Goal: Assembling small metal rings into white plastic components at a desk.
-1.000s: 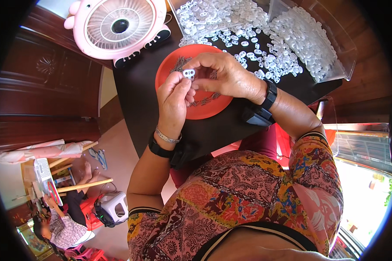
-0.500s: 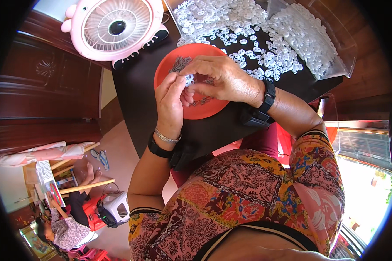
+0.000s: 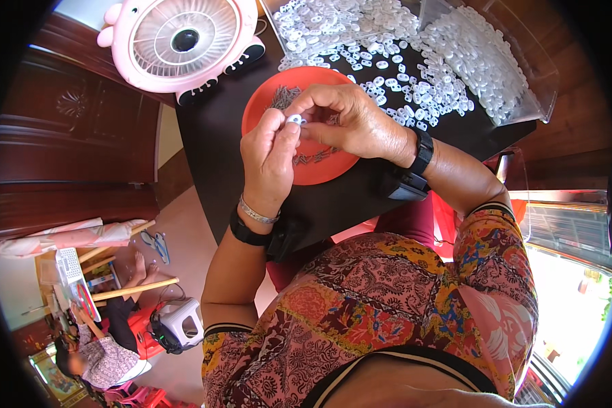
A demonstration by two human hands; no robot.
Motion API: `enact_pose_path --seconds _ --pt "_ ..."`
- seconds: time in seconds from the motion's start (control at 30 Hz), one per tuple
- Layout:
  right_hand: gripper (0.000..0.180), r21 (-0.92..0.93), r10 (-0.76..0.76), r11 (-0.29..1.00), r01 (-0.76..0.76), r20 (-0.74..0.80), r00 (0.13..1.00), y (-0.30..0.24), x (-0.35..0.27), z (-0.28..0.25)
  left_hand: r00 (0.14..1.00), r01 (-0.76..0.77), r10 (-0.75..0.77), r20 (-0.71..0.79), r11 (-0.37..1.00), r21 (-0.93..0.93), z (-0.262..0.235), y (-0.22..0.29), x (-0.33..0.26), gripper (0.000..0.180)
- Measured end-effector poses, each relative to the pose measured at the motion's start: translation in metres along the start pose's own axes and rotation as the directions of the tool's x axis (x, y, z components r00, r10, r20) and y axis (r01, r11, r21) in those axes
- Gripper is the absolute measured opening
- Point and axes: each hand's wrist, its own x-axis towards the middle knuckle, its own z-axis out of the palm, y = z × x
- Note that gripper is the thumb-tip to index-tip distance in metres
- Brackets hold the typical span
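Note:
Over a round orange-red plate [image 3: 352,151], my two hands meet around a small white oval plastic piece with holes [image 3: 294,119]. My left hand [image 3: 268,153] pinches it between thumb and bent fingers. From the right, the curled thumb and forefinger of my right hand [image 3: 353,126] close on the same piece; whether a pin sits between those fingertips is too small to tell. Thin grey metal pins [image 3: 284,97] lie heaped in the plate, partly behind my hands, with more strewn below them.
White two-holed pieces [image 3: 415,102] lie scattered on the dark table [image 3: 211,153], beside clear bins [image 3: 483,68] full of them. A pink fan [image 3: 185,41] stands at the far left. Another person [image 3: 109,360] sits at the lower left, near a grey-white plastic stool [image 3: 183,325].
My left hand has turned, bringing its thumb up over the front of the white piece. The piece has tilted, and my right hand has shifted slightly with it.

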Motion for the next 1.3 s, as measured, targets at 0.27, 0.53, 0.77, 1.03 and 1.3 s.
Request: enact_pose_path --seconds 0.27,0.53,0.77,1.03,1.3 --pt "0.023 0.316 0.164 0.931 -0.184 0.089 0.983 -0.007 0.002 -0.003 0.994 0.094 -0.105 -0.028 0.957 -0.273 0.008 0.009 -0.001 0.02" --pt "0.028 0.209 0.22 0.948 -0.239 0.107 0.97 -0.004 0.001 -0.005 0.986 0.168 -0.161 0.05 0.945 -0.281 0.0 0.009 0.001 0.017" --pt "0.027 0.225 0.247 0.936 -0.271 0.13 0.96 -0.007 0.002 -0.006 0.98 0.194 -0.172 0.105 0.944 -0.268 -0.007 0.011 0.002 0.019" --pt "0.025 0.27 0.225 0.927 -0.261 0.157 0.962 -0.005 0.003 -0.011 0.972 0.219 -0.188 0.142 0.942 -0.253 -0.006 0.012 0.003 0.019" --pt "0.025 0.278 0.232 0.921 -0.275 0.178 0.956 -0.004 0.002 -0.012 0.969 0.233 -0.197 0.151 0.929 -0.286 -0.007 0.007 0.003 0.016"
